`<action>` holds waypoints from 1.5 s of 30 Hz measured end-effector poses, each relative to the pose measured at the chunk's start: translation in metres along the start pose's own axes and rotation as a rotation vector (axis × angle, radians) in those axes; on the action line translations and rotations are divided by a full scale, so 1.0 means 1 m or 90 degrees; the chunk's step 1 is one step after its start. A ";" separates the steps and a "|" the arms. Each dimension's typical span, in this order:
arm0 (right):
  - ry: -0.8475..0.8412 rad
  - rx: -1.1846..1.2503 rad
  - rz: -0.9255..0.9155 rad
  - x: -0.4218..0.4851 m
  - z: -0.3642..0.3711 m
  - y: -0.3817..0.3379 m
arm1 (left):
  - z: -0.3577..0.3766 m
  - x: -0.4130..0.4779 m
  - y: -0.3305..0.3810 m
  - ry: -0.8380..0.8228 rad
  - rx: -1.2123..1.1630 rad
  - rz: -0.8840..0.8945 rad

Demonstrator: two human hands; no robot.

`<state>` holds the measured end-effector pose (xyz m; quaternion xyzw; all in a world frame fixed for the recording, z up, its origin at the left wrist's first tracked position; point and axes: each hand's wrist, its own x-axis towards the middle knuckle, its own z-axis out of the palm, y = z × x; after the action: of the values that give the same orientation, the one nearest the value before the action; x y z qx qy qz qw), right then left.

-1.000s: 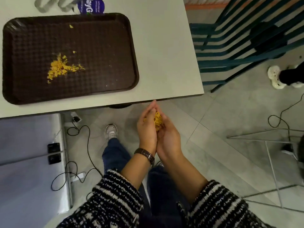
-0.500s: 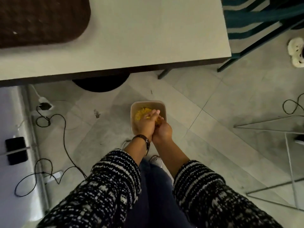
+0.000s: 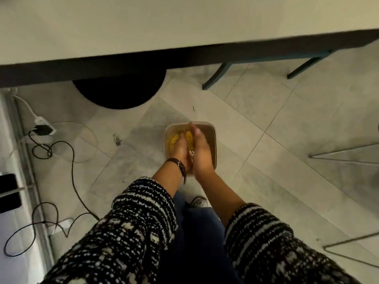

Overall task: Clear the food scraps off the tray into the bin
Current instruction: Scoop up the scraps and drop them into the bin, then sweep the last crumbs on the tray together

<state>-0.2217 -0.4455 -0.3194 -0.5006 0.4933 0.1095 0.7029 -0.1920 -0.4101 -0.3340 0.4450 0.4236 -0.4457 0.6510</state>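
Scraps (image 3: 176, 138) dropped — hands (image 3: 191, 149) flattened over bin (image 3: 212, 140).

The bin (image 3: 211, 144) is a small, squarish, see-through tub with rounded corners, standing upright and open on the tiled floor, just out from the counter (image 3: 143, 27) edge. Yellow food scraps (image 3: 174, 139) lie heaped inside it, towards its left wall.

both hands, left hand (image 3: 180, 149) and right hand (image 3: 200, 149), cover most of the bin (image 3: 212, 140) at centre frame, hiding the yellow scraps (image 3: 174, 138) there; table (image 3: 184, 23) cut off along the top.
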 end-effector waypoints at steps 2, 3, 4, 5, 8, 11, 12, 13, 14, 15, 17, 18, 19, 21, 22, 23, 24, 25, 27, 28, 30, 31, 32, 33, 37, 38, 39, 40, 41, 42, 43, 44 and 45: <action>-0.059 -0.022 0.042 0.001 0.011 0.006 | 0.000 0.001 0.007 0.037 0.019 0.049; -0.066 0.016 0.073 0.003 0.012 0.007 | 0.000 0.001 0.008 0.052 0.039 0.069; -0.056 0.056 0.098 0.011 0.010 0.010 | 0.002 0.000 0.006 0.044 0.048 0.085; -0.045 0.081 0.122 0.014 0.008 0.009 | 0.005 -0.002 0.000 0.031 0.065 0.106; 0.017 0.166 0.140 0.022 -0.005 0.007 | 0.003 -0.007 -0.026 -0.048 0.261 0.258; -0.004 0.271 0.126 0.023 -0.016 0.000 | -0.023 0.010 -0.038 -0.092 0.378 0.242; -0.047 0.311 0.102 0.017 -0.018 -0.005 | -0.032 0.023 -0.035 -0.050 0.359 0.180; -0.075 0.313 0.042 0.008 -0.016 -0.007 | -0.035 0.021 -0.028 -0.018 0.344 0.142; -0.083 0.248 -0.031 0.000 -0.013 -0.006 | -0.036 0.019 -0.021 0.000 0.324 0.132; -0.082 0.112 -0.112 -0.008 -0.009 -0.005 | -0.032 0.012 -0.015 -0.007 0.234 0.114; -0.121 -0.266 -0.209 -0.011 -0.004 0.014 | -0.018 -0.006 -0.002 -0.087 -0.028 0.040; -0.133 -0.471 -0.211 -0.002 -0.010 0.023 | -0.014 -0.014 0.004 -0.106 -0.092 0.035; -0.111 -0.619 -0.159 0.007 -0.019 0.028 | -0.010 -0.023 0.011 -0.110 -0.094 0.052; -0.036 -0.554 0.035 0.001 -0.033 0.013 | -0.002 -0.046 0.020 -0.081 -0.029 0.123; -0.027 -0.351 0.088 -0.011 -0.035 0.002 | 0.002 -0.061 0.019 -0.061 0.012 0.160; -0.048 -0.127 0.118 -0.026 -0.032 -0.011 | 0.004 -0.076 0.014 -0.038 0.066 0.181; -0.106 0.064 0.141 -0.050 -0.025 -0.028 | 0.007 -0.092 0.010 -0.024 0.106 0.189; -0.158 0.190 0.141 -0.076 -0.018 -0.050 | 0.006 -0.111 0.007 -0.038 0.157 0.189; -0.223 0.294 0.097 -0.135 -0.012 -0.096 | 0.000 -0.147 0.006 -0.059 0.346 0.230; -0.240 0.306 0.064 -0.171 -0.012 -0.121 | -0.007 -0.167 0.010 -0.048 0.488 0.250; -0.235 0.290 -0.005 -0.224 -0.016 -0.156 | -0.016 -0.195 0.021 0.020 0.623 0.250; -0.235 0.264 -0.038 -0.255 -0.021 -0.173 | -0.013 -0.225 0.029 0.019 0.580 0.243; -0.242 0.241 -0.057 -0.281 -0.025 -0.184 | -0.007 -0.256 0.034 0.007 0.505 0.248; -0.264 0.224 -0.068 -0.305 -0.028 -0.194 | -0.002 -0.286 0.039 -0.012 0.434 0.263; -0.343 0.146 -0.112 -0.374 -0.040 -0.220 | 0.000 -0.393 0.053 -0.099 0.347 0.330; -0.348 0.106 -0.140 -0.383 -0.041 -0.224 | -0.004 -0.413 0.056 -0.099 0.337 0.356; -0.345 0.066 -0.169 -0.392 -0.040 -0.229 | -0.010 -0.430 0.060 -0.092 0.335 0.381; -0.337 0.029 -0.196 -0.398 -0.036 -0.232 | -0.016 -0.445 0.064 -0.084 0.328 0.404; -0.333 -0.002 -0.219 -0.403 -0.030 -0.235 | -0.022 -0.459 0.069 -0.077 0.320 0.425; -0.332 -0.031 -0.238 -0.406 -0.023 -0.238 | -0.029 -0.470 0.075 -0.071 0.308 0.445; -0.333 -0.056 -0.252 -0.408 -0.014 -0.242 | -0.037 -0.478 0.081 -0.064 0.292 0.462; -0.335 -0.086 -0.264 -0.408 -0.003 -0.244 | -0.044 -0.485 0.089 -0.058 0.278 0.472; -0.338 -0.119 -0.271 -0.410 0.009 -0.247 | -0.052 -0.490 0.097 -0.049 0.263 0.479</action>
<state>-0.2565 -0.4160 0.1571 -0.6086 0.1661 0.1319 0.7646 -0.2266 -0.2407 0.1373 0.6725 0.1097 -0.2690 0.6807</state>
